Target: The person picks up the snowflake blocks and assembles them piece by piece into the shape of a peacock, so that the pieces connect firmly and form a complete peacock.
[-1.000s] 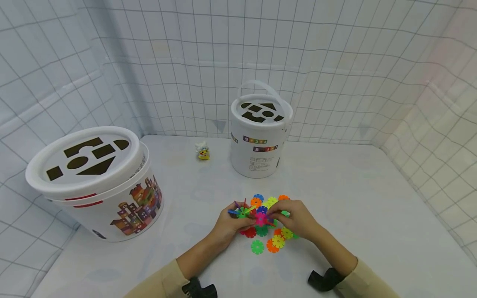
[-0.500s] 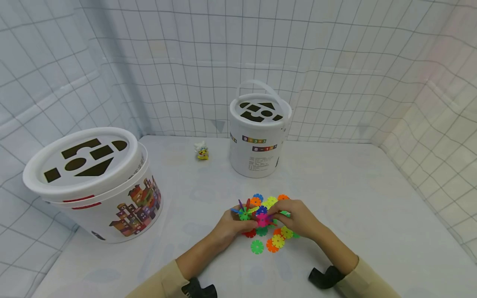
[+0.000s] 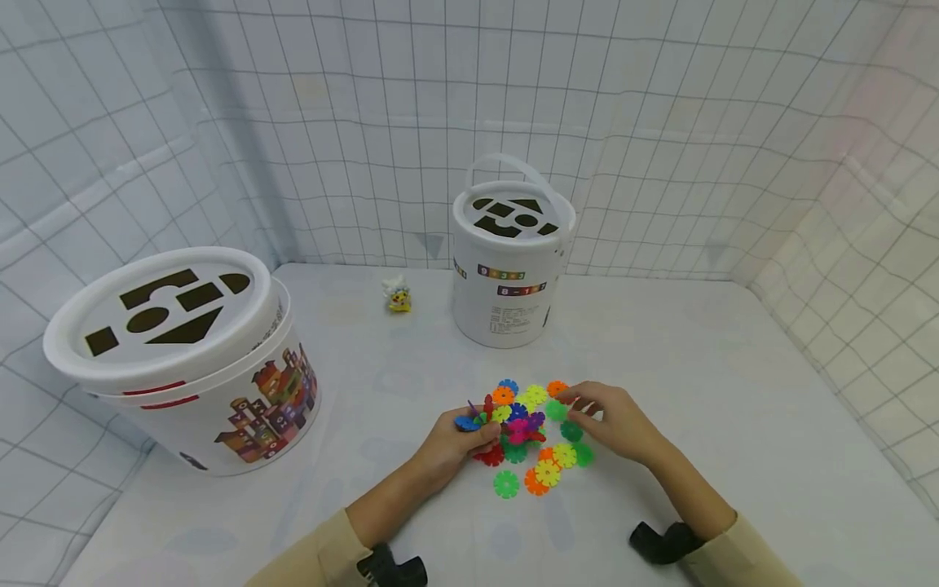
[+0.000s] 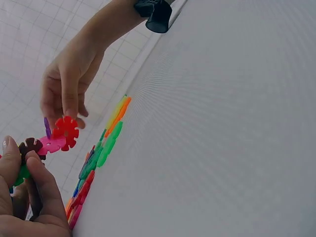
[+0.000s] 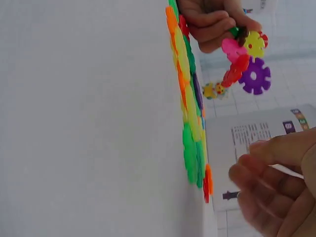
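My left hand (image 3: 443, 448) pinches a cluster of joined plastic snowflake discs, raised above the table. A pink disc (image 4: 52, 144), a red disc (image 4: 65, 132), a purple disc (image 5: 255, 75) and a yellow disc (image 5: 255, 45) show in it, with a blue disc (image 3: 466, 423) near the fingers. My right hand (image 3: 619, 422) is apart from the cluster, its fingers loosely bent and holding nothing in the right wrist view. It hovers beside a light green disc (image 3: 556, 410) and a dark green disc (image 3: 571, 431) at the right of the loose pile.
Loose discs lie flat beneath and around the hands, including a green disc (image 3: 506, 484) and a yellow disc (image 3: 547, 473) nearest me. A large lidded bucket (image 3: 242, 408) stands at left, a smaller handled bucket (image 3: 506, 314) behind, and a small yellow-and-white figure (image 3: 398, 295) beyond the pile.
My right hand has let go of the cluster and moved right, its fingers parting. A purple disc now shows on the cluster's right side, and the left hand has turned the cluster slightly.
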Available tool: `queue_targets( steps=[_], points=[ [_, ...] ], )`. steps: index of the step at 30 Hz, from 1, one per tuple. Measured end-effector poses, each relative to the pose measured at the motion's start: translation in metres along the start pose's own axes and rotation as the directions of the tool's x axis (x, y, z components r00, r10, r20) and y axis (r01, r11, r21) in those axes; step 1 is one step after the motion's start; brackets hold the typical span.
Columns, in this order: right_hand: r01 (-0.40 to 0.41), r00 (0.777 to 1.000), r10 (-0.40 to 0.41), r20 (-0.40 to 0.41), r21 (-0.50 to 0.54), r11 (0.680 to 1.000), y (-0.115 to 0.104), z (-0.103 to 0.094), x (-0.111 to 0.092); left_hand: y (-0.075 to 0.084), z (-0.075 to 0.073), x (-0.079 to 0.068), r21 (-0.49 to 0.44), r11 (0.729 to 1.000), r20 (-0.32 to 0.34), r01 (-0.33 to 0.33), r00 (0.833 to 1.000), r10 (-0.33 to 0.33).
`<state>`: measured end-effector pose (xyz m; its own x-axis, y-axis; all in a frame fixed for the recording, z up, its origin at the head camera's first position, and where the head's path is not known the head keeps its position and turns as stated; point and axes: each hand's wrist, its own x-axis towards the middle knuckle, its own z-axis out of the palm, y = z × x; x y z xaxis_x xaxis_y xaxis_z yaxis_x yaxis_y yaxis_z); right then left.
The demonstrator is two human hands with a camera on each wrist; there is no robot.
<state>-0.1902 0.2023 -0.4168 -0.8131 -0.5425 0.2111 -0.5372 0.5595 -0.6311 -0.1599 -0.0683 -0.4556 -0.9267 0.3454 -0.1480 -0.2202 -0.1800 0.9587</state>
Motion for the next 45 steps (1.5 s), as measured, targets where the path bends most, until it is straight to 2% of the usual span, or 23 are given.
queue_targets(
  steps=[2, 5, 8, 10, 15, 18, 22, 25, 29, 34, 39, 45],
  points=[
    [-0.108, 0.994, 0.108, 0.013, -0.033, 0.994, 0.006, -0.004, -0.003, 0.000, -0.001, 0.000, -0.016, 1.000, 0.006, -0.008, 1.000, 0.009],
    [-0.231, 0.970, 0.233, 0.064, -0.037, 0.972, 0.013, -0.005, -0.005, 0.000, -0.001, 0.000, -0.043, 0.999, 0.009, -0.009, 1.000, 0.009],
    [-0.296, 0.949, 0.294, 0.111, -0.001, 0.955, 0.016, 0.000, -0.003, 0.001, -0.001, 0.000, -0.052, 0.999, 0.008, -0.009, 1.000, 0.009],
    [-0.304, 0.945, 0.300, 0.131, 0.014, 0.952, 0.017, 0.003, -0.002, 0.001, 0.000, 0.000, -0.061, 0.998, 0.004, -0.008, 1.000, 0.008],
    [-0.276, 0.953, 0.265, 0.147, 0.062, 0.959, 0.016, 0.005, -0.003, 0.001, 0.000, -0.001, -0.059, 0.998, 0.009, -0.021, 1.000, 0.021],
    [-0.252, 0.966, 0.239, 0.101, 0.140, 0.958, 0.012, 0.003, -0.002, 0.001, 0.000, -0.002, -0.046, 0.999, 0.007, -0.021, 1.000, 0.022],
    [-0.214, 0.974, 0.227, -0.004, 0.326, 0.921, -0.002, 0.002, 0.004, 0.001, 0.001, -0.002, -0.025, 1.000, -0.002, -0.017, 1.000, 0.017],
    [-0.166, 0.978, 0.204, -0.046, 0.424, 0.890, -0.017, 0.006, 0.011, 0.001, 0.001, -0.002, -0.016, 1.000, -0.006, -0.020, 1.000, 0.020],
    [-0.115, 0.988, 0.148, -0.049, 0.408, 0.906, -0.031, 0.015, 0.019, -0.001, 0.001, -0.001, -0.016, 0.999, 0.005, -0.040, 0.999, 0.040],
    [-0.092, 0.993, 0.113, -0.039, 0.351, 0.932, -0.036, 0.025, 0.021, -0.003, 0.001, 0.000, -0.005, 0.998, 0.021, -0.070, 0.997, 0.070],
    [-0.091, 0.989, 0.129, -0.073, 0.390, 0.917, -0.038, 0.031, 0.020, -0.003, 0.000, -0.001, 0.005, 0.996, 0.027, -0.085, 0.996, 0.085],
    [-0.105, 0.986, 0.150, -0.077, 0.414, 0.904, -0.041, 0.038, 0.021, -0.003, 0.000, 0.000, 0.009, 0.997, 0.025, -0.083, 0.996, 0.083]
  ],
)
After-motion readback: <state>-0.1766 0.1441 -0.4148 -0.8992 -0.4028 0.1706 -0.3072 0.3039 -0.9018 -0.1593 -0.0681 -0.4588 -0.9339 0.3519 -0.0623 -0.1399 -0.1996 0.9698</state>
